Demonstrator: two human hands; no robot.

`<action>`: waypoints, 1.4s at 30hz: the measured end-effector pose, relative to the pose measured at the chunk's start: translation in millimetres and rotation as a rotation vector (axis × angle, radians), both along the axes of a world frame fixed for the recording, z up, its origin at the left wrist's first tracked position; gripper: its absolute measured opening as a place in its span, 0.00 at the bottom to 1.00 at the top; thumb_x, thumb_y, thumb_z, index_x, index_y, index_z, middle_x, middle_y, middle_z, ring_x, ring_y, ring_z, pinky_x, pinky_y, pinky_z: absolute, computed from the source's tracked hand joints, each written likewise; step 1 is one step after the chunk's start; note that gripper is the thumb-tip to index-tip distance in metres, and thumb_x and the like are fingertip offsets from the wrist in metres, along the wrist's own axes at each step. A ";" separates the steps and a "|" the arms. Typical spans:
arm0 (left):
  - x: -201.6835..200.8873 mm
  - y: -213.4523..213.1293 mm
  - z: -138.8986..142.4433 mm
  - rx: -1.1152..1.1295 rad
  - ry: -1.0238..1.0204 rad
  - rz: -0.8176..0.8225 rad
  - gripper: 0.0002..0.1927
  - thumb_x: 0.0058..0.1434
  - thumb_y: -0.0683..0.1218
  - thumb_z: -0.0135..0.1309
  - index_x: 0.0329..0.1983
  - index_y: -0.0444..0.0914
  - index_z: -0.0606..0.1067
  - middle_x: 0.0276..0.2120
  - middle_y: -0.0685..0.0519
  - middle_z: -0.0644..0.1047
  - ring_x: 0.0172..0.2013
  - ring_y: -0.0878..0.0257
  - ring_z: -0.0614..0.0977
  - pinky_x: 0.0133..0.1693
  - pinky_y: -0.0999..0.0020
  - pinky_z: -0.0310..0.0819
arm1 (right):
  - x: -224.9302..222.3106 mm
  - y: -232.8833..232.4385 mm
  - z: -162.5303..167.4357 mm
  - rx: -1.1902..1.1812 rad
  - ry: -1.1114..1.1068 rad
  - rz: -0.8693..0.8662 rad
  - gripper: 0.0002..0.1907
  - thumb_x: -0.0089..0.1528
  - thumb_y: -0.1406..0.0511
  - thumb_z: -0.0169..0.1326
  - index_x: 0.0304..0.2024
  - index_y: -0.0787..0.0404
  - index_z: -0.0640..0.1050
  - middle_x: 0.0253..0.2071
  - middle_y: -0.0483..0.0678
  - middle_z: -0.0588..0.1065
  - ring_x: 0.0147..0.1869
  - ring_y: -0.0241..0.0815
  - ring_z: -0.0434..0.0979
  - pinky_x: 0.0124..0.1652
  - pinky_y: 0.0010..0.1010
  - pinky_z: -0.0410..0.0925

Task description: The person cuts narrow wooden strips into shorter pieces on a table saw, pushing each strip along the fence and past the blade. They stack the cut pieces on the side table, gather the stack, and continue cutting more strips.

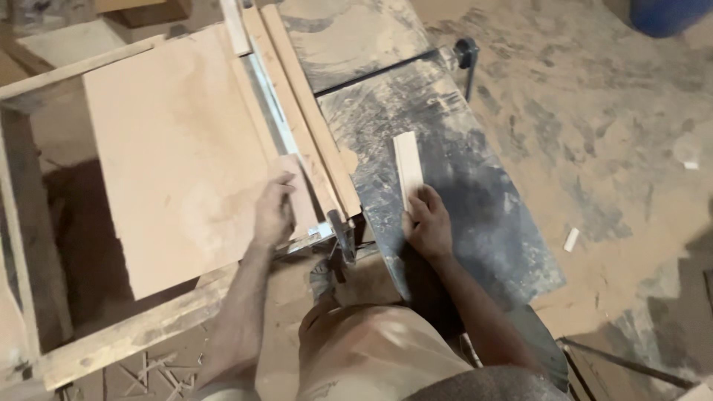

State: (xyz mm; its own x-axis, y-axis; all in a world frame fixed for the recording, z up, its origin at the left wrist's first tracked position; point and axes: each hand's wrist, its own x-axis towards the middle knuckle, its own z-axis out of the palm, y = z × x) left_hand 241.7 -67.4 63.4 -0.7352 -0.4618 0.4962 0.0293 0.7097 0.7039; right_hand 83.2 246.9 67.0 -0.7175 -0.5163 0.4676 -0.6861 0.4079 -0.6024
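My right hand [428,223] grips the near end of a short pale wooden strip [407,163] that lies flat on the dark, dusty metal machine table [475,193]. My left hand [275,212] rests palm down on the near right corner of a large tan board [171,156], fingers together by its edge. Between my hands run two long wooden slats [312,126] along a metal rail [271,111]. A small clamp or handle [338,234] sticks out at the rail's near end.
A rough wooden frame [30,223] surrounds the board on the left. Sawdust covers the floor [616,148] to the right, with a small white scrap [571,239]. A blue drum [668,15] stands at the top right. Wood offcuts [148,367] lie at the lower left.
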 end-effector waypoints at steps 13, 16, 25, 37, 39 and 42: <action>-27.2 19.8 -36.9 -0.237 -0.548 0.228 0.26 0.71 0.52 0.44 0.67 0.33 0.69 0.72 0.41 0.62 0.71 0.41 0.57 0.67 0.35 0.45 | -0.1 -0.7 -13.6 0.086 0.122 -0.052 0.20 0.60 0.67 0.63 0.54 0.61 0.75 0.62 0.70 0.68 0.59 0.71 0.74 0.54 0.51 0.72; -38.4 21.8 -36.1 -0.305 -0.654 0.217 0.27 0.71 0.51 0.43 0.68 0.31 0.67 0.73 0.43 0.60 0.73 0.44 0.55 0.67 0.33 0.42 | -2.8 5.2 -27.6 0.109 0.117 -0.029 0.28 0.61 0.67 0.63 0.63 0.62 0.70 0.64 0.68 0.68 0.63 0.71 0.72 0.57 0.52 0.71; -101.4 -63.2 -44.3 -0.368 -0.727 0.203 0.26 0.72 0.49 0.41 0.69 0.29 0.66 0.74 0.42 0.59 0.74 0.46 0.54 0.67 0.28 0.38 | 2.8 4.6 -32.1 0.236 0.119 -0.071 0.25 0.67 0.72 0.59 0.66 0.68 0.70 0.57 0.60 0.70 0.55 0.61 0.73 0.49 0.48 0.71; -249.4 -262.4 -66.7 -0.285 -0.607 0.172 0.25 0.73 0.48 0.39 0.69 0.32 0.67 0.71 0.43 0.64 0.72 0.46 0.59 0.68 0.28 0.41 | -1.3 -29.7 12.3 0.344 0.144 -0.082 0.23 0.55 0.67 0.65 0.51 0.67 0.75 0.56 0.64 0.73 0.56 0.65 0.74 0.55 0.51 0.66; -275.7 -295.4 -54.1 -0.360 -0.596 0.190 0.26 0.76 0.49 0.37 0.72 0.32 0.64 0.71 0.41 0.64 0.71 0.43 0.60 0.65 0.25 0.40 | 1.5 -24.0 10.1 0.290 0.121 -0.103 0.19 0.57 0.66 0.65 0.48 0.65 0.74 0.55 0.61 0.73 0.56 0.64 0.74 0.55 0.51 0.67; -293.3 -321.5 -17.7 -0.310 -0.563 0.122 0.27 0.77 0.53 0.36 0.75 0.39 0.63 0.73 0.40 0.59 0.71 0.39 0.56 0.60 0.20 0.39 | 6.6 -15.0 6.2 0.343 0.111 -0.133 0.15 0.58 0.67 0.64 0.44 0.64 0.74 0.51 0.61 0.73 0.53 0.62 0.74 0.52 0.49 0.69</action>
